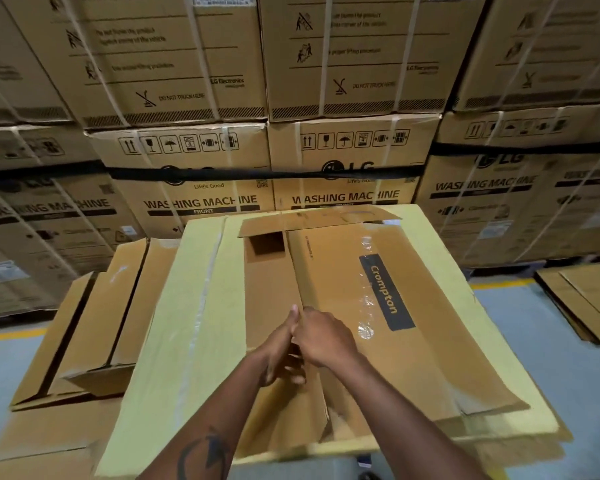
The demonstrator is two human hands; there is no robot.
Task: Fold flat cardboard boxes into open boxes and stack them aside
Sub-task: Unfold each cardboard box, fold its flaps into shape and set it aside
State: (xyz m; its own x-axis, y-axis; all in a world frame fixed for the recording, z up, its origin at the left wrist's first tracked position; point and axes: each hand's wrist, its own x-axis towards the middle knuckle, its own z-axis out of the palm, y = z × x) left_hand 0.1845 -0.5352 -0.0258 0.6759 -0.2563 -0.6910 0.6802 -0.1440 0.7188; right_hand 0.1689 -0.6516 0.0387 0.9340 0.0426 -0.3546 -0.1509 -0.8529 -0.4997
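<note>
A brown flattened Crompton box lies on a wide yellow cardboard sheet in front of me, partly lifted along its middle crease. My left hand and my right hand meet at that crease near the box's near end. The left hand's fingers curl under the raised edge, thumb up against it. The right hand's fingers wrap over the same edge from the right. A flap at the far end stands slightly raised, with a dark opening beneath it.
Folded brown boxes lean at the left of the sheet. Flat cardboard sheets lie on the grey floor at the right. A wall of strapped washing machine cartons stands close behind. Yellow floor lines run on both sides.
</note>
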